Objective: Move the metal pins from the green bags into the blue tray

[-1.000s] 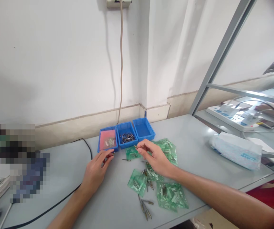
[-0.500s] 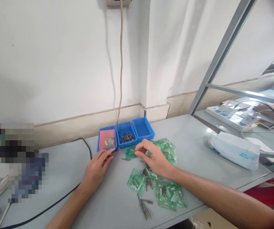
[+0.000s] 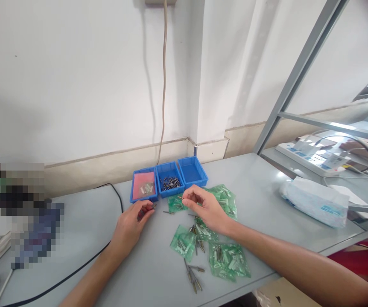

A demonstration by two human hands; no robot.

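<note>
My left hand (image 3: 132, 226) is closed in a pinch around a small dark metal piece (image 3: 153, 206), just in front of the left blue bin; its exact kind is too small to make out. My right hand (image 3: 205, 209) pinches a thin metal pin (image 3: 180, 197) between thumb and forefinger, its tip pointing left. Beneath that hand lie a green plastic bag (image 3: 176, 204) and a loose pin (image 3: 168, 212). Closer to me are a small green bag (image 3: 184, 243), a larger green bag (image 3: 230, 261) with metal pins inside, and a loose group of brass-ended pins (image 3: 193, 277).
Three blue bins stand along the wall: a left bin (image 3: 132, 187) with pink material and a clear bag, a middle bin (image 3: 161, 170) of metal pins, and a right bin (image 3: 193, 171). A white-blue soft pack (image 3: 315, 202) and metal frame (image 3: 299, 76) are right; a black cable (image 3: 75, 273) runs left.
My left thumb and fingers have shifted slightly, and more of the small piece shows at their tips. The right hand has risen a little with its pin. The bins and bags stay put.
</note>
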